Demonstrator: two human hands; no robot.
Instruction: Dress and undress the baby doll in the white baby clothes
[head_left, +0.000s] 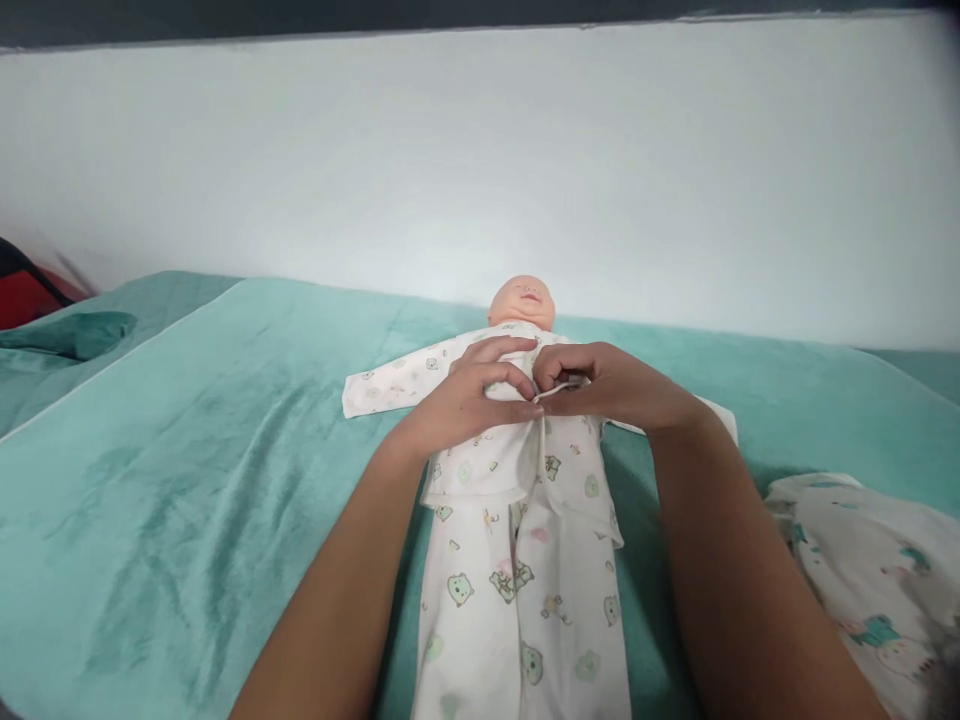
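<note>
A baby doll (523, 301) lies on its back, dressed in a white baby shirt (480, 465) and matching baby pants (517, 620) printed with green bears. Over the doll's chest, my left hand (487, 385) pinches the front edge of the shirt between thumb and finger. Right beside it, my right hand (589, 375) is closed on the other side of the same opening, its fingers curled. The two hands meet at the middle of the shirt front. Any fastener between the fingertips is hidden. One sleeve stretches out to the left, the other partly behind my right arm.
A teal blanket (187, 480) with wrinkles covers the bed. Bunched white printed cloth (885, 570) lies at the right. Behind the doll stands a white wall (480, 160). At the far left is a red and black item (26, 298).
</note>
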